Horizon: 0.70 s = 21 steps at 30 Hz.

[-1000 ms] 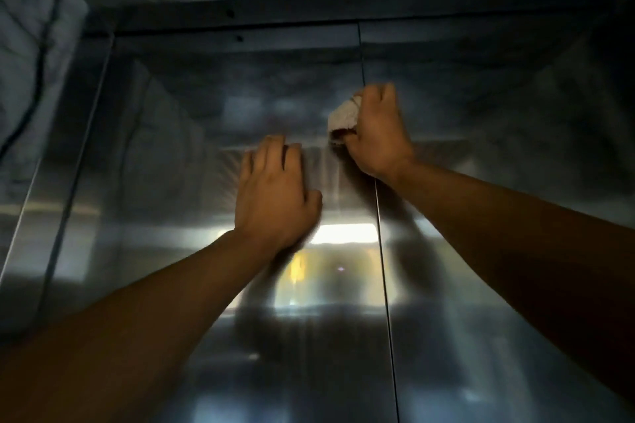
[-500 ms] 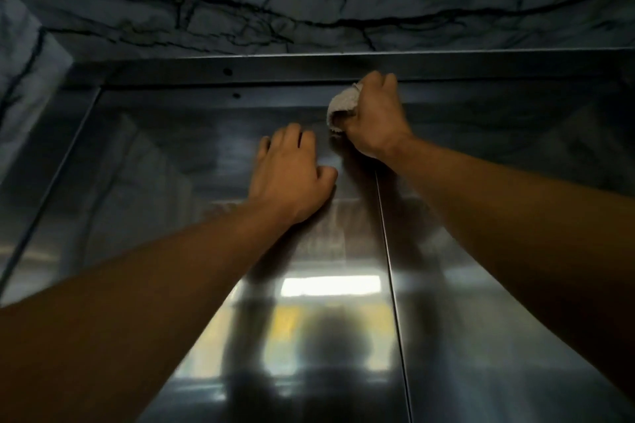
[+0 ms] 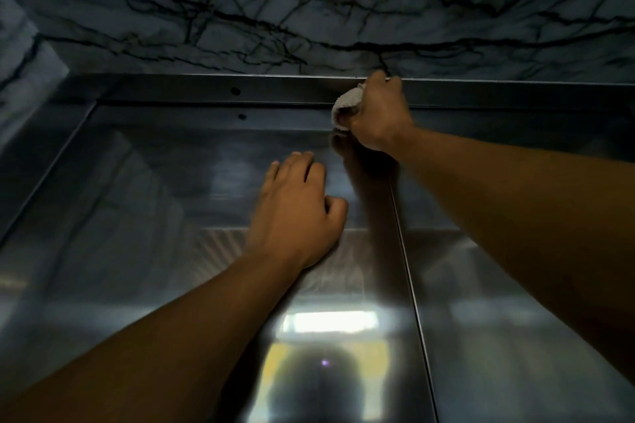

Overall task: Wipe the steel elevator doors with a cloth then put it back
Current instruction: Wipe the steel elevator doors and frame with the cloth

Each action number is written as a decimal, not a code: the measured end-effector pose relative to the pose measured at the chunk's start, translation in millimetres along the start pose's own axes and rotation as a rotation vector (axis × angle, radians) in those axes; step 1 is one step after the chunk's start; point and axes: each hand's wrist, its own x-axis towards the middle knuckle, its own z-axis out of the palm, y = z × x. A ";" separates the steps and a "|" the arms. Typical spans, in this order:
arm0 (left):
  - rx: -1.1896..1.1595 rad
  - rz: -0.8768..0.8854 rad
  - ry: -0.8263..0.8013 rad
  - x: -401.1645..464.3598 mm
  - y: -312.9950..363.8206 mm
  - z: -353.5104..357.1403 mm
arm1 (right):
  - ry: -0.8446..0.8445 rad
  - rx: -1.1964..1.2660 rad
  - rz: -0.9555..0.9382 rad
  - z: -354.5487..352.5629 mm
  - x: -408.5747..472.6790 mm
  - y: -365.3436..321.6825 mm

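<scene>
Right hand (image 3: 376,117) is gripping the bunched pale cloth (image 3: 347,108) against the top of the brushed steel elevator doors (image 3: 165,216); left hand (image 3: 297,213) is resting flat, empty, below-left. Wiping step; next stroke likely calling for downward pressure.

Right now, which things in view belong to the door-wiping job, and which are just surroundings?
Job:
cloth, bunched in the right hand
steel elevator doors
left hand, flat on the left door

Surroundings:
marble wall above the doors
steel door frame
</scene>
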 end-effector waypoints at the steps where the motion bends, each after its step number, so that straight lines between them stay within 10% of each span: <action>1: -0.003 0.001 0.000 -0.6 0.1 -0.4 | -0.011 0.003 0.002 -0.7 -0.7 0.3; 21: -0.021 -0.076 -0.157 -7.8 9.4 -11.1 | -0.125 -0.028 -0.041 -13.3 -41.4 -1.2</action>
